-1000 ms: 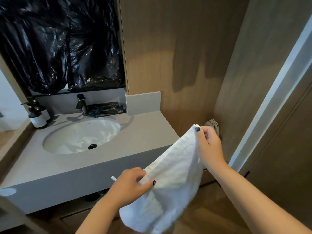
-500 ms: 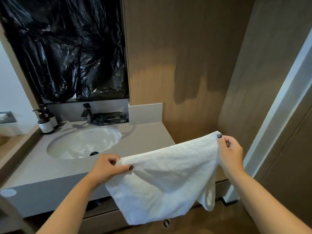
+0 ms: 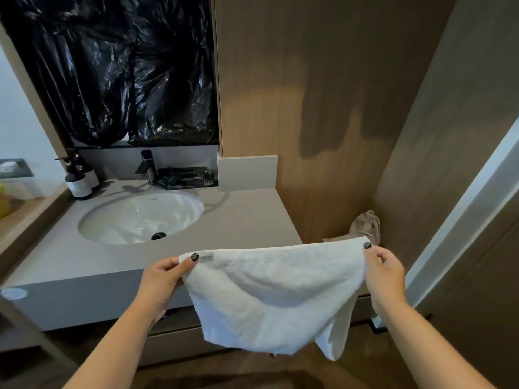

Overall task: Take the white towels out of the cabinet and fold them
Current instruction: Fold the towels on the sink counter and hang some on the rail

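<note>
A white towel (image 3: 275, 299) hangs spread out in front of me, level with the counter's front edge. My left hand (image 3: 165, 279) pinches its upper left corner, where a small label shows. My right hand (image 3: 384, 273) pinches the upper right corner. The top edge runs almost level between both hands, and the lower part sags, with one flap dangling at the lower right. The cabinet (image 3: 179, 341) under the counter is mostly hidden behind the towel and my arms.
A grey counter (image 3: 247, 220) holds a white oval sink (image 3: 140, 217), a dark faucet (image 3: 147, 167), two pump bottles (image 3: 80, 181) and dark sachets (image 3: 188, 178). Black plastic (image 3: 112, 68) covers the mirror. A beige cloth bag (image 3: 365, 227) sits in the corner by the wooden wall.
The towel went from hanging slanted and bunched to being stretched wide. My left hand rose to the level of the right, and my hands moved apart along the top edge.
</note>
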Tool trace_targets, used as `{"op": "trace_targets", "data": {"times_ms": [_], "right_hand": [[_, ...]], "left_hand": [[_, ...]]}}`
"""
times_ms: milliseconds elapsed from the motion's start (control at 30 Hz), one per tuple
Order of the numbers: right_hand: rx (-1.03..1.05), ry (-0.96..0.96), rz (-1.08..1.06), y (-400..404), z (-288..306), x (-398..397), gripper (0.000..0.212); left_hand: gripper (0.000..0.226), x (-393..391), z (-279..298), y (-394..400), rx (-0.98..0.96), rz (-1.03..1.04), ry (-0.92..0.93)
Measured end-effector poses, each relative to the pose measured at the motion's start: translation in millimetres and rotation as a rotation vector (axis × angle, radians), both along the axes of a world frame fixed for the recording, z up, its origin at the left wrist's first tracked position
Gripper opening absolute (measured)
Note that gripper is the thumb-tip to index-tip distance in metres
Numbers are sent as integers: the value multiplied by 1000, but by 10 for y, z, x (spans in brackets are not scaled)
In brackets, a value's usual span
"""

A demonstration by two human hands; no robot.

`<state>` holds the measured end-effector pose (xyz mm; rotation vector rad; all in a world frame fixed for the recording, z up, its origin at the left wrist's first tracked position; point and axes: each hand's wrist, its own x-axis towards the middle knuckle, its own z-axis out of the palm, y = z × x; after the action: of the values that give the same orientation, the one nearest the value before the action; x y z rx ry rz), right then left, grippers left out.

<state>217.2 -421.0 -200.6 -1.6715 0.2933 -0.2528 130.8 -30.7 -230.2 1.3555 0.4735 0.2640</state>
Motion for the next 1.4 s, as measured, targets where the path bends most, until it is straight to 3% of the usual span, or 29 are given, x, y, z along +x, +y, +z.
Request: {"op": "trace_targets", "data": {"times_ms": [200,400,633,933,1100,1267,1400], "right_hand": [[-286,-46,159,77,-338,267,17],[-363,-12,126,495,-566,1056,21],[-286,110,66,1174,-688,2191,13],[-72,279,-30,1706,-1040,3324,17],[-91,281,5,1861,-1189,3733,28],[-162,261,92,2032,-1181,4115,36],[-365,284,229,2225,-1108,4369,28]], "left_hand": [[41,266,-112,218,38,87,27],[31,913,-188,619,202,101,29],[15,2032,-418,1110,300,157,-36],[24,3192,-827,1532,736,153,184],[17,3649,-1016,1684,771,142,380],[18,3978,-1126,1826,818,182,292],[18,4192,-1076,1844,797,244,335]]}}
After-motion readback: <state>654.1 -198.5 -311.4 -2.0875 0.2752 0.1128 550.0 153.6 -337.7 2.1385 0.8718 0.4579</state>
